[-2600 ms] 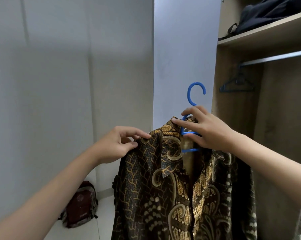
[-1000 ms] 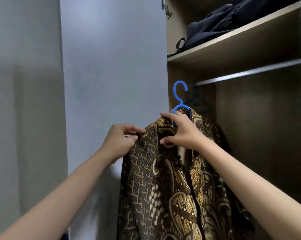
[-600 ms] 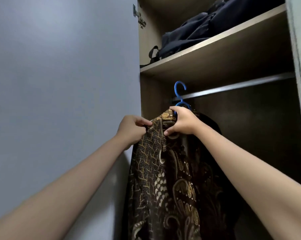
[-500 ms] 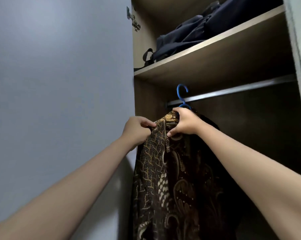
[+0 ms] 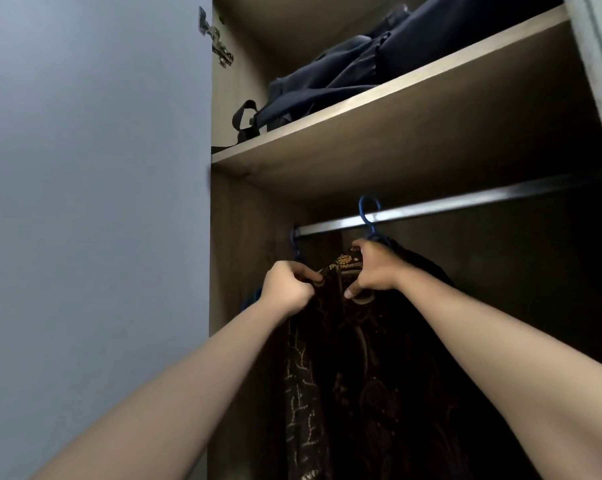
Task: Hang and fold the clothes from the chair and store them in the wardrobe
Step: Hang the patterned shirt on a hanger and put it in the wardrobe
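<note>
free: silver metal rail (image 5: pixel 465 202) bare rightwards | blocked: wooden shelf (image 5: pixel 396 109) just above; grey wardrobe door (image 5: pixel 85 202) left

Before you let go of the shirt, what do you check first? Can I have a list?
1. Blue hanger hook over the rail: ok, it loops across it.
2. Hook fully seated: cannot tell.
3. Left hand grips the shirt: ok.
4. Right hand holds the collar at the hanger: ok.
5. Shirt sitting evenly on the hanger: cannot tell, too dark.
</note>
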{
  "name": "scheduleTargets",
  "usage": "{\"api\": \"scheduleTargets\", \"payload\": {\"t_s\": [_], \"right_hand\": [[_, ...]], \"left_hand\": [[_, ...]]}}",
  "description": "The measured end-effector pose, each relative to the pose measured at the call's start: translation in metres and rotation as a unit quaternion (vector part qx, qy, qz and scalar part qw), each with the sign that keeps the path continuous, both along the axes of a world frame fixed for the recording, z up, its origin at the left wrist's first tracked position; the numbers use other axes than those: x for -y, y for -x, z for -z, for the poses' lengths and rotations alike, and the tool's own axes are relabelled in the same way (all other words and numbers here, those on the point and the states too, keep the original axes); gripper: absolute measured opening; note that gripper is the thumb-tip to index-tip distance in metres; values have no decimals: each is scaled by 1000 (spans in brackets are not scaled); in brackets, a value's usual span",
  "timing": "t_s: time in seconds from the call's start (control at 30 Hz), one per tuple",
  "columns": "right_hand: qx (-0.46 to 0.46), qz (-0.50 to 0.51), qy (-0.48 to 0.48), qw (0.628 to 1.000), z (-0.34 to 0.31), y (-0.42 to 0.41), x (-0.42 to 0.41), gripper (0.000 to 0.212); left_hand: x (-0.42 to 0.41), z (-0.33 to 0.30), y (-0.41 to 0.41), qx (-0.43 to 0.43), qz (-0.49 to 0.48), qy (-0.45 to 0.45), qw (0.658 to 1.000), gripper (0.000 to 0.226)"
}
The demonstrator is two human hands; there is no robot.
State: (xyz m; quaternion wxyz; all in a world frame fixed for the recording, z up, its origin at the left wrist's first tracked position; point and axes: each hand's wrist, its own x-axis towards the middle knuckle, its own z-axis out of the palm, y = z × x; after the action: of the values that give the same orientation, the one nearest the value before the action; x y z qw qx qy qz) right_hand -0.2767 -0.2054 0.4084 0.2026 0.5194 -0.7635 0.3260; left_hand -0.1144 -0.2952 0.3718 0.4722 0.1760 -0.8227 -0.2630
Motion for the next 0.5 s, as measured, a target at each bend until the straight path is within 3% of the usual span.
{"api": "scheduleTargets", "payload": {"t_s": [0.5], "right_hand": [[46, 1, -15, 999, 26, 28, -8, 115]], "left_hand": [[6, 22, 21, 18, 23, -13, 999, 30]]}}
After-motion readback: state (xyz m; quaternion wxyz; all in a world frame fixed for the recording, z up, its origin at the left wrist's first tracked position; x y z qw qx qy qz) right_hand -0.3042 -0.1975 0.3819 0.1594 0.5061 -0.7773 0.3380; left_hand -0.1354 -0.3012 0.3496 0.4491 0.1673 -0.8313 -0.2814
